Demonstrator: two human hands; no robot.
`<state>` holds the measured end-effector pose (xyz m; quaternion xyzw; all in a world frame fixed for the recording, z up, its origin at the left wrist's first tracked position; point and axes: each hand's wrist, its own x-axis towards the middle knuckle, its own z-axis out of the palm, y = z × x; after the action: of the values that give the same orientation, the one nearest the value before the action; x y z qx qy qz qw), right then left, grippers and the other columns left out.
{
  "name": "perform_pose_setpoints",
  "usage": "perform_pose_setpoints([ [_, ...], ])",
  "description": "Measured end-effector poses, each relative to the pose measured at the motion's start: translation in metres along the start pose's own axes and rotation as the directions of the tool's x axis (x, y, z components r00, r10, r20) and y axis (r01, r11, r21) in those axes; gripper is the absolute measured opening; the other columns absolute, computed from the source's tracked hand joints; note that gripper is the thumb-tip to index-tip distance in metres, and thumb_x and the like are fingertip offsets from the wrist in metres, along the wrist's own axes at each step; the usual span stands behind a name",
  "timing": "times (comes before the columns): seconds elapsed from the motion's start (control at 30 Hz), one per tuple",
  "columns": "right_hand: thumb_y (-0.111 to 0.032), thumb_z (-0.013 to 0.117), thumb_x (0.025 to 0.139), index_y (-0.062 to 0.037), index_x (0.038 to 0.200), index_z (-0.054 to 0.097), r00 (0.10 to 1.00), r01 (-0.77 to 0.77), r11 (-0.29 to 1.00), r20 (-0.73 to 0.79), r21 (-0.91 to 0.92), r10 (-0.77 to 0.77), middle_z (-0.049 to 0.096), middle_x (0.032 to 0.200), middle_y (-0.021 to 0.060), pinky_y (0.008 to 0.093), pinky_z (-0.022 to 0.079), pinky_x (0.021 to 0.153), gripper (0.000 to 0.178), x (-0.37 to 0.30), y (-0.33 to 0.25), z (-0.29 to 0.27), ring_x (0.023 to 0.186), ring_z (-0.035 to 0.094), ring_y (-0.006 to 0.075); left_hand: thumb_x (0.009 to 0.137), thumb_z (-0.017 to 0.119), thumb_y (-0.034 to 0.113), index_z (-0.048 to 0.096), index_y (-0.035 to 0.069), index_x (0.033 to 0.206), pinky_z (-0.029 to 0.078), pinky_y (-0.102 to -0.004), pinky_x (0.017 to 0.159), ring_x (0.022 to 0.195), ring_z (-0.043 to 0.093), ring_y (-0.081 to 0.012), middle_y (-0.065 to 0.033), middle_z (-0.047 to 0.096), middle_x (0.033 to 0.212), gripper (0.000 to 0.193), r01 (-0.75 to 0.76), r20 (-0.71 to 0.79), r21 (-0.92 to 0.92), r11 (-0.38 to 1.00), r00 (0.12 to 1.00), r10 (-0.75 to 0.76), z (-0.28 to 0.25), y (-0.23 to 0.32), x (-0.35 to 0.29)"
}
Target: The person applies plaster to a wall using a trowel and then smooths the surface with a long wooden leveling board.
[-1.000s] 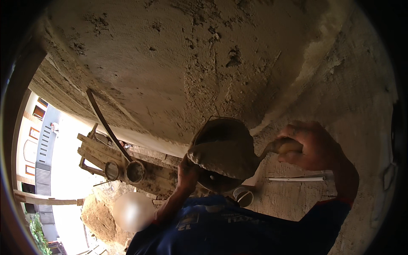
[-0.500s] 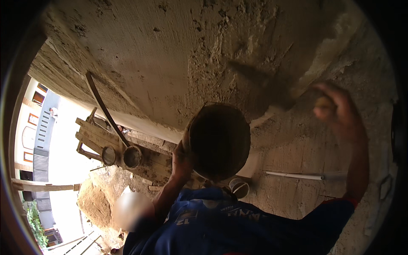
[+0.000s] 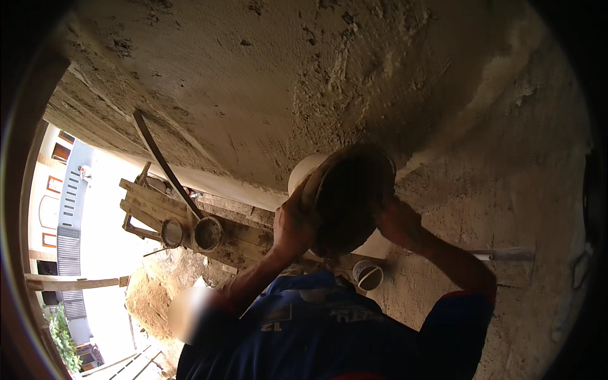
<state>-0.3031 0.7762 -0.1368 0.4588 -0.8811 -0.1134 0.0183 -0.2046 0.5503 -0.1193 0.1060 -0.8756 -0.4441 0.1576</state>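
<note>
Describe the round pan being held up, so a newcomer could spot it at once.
Start from the rough plastered wall filling the upper picture. Below it, at centre, the left hand and right hand grip a dark, round, mortar-caked pan from both sides. Unlike the small white pipe end below, it is large and dark.

The bowl (image 3: 351, 196) sits between the left hand (image 3: 292, 221) on its left and the right hand (image 3: 396, 221) on its right. Left of the bowl lie wooden planks (image 3: 158, 206); a pipe end (image 3: 368, 275) lies just below it.
</note>
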Motion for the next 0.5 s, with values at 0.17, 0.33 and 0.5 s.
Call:
perform_pose_setpoints([
  [0.17, -0.021, 0.063, 0.079, -0.0156, 0.113, 0.058, 0.998, 0.015, 0.822, -0.056, 0.569, 0.020, 0.056, 0.101, 0.0132, 0.0418, 0.053, 0.076, 0.035, 0.007, -0.018, 0.014, 0.087, 0.061, 0.0317, 0.070, 0.056, -0.001, 0.048, -0.004, 0.122, 0.049, -0.0292, 0.074, 0.088, 0.058, -0.0149, -0.0092, 0.062, 0.096, 0.052, 0.246, 0.086, -0.360, 0.900, 0.969, -0.231, -0.023, -0.011, -0.004],
  [0.33, -0.018, 0.066, 0.078, -0.0093, 0.111, 0.057, 0.978, 0.129, 0.788, -0.211, 0.603, 0.001, 0.058, 0.099, 0.0128, 0.0403, 0.053, 0.074, 0.035, 0.019, -0.001, -0.077, 0.089, 0.062, 0.0303, 0.071, 0.056, -0.003, 0.047, -0.003, 0.125, 0.050, -0.0246, 0.076, 0.090, 0.058, -0.0120, -0.0075, 0.061, 0.104, 0.054, 0.281, 0.070, -0.613, 0.738, 0.950, -0.303, -0.055, -0.040, -0.024],
  [0.5, -0.013, 0.067, 0.076, -0.0024, 0.107, 0.056, 0.976, 0.192, 0.820, -0.193, 0.538, -0.101, 0.061, 0.093, 0.0157, 0.0387, 0.053, 0.072, 0.034, 0.018, 0.031, -0.196, 0.084, 0.065, 0.0298, 0.074, 0.059, 0.002, 0.049, -0.003, 0.121, 0.050, -0.0251, 0.072, 0.085, 0.059, -0.0123, -0.0082, 0.061, 0.102, 0.049, 0.268, 0.032, -0.800, 0.536, 0.913, -0.408, -0.062, -0.036, -0.033],
])
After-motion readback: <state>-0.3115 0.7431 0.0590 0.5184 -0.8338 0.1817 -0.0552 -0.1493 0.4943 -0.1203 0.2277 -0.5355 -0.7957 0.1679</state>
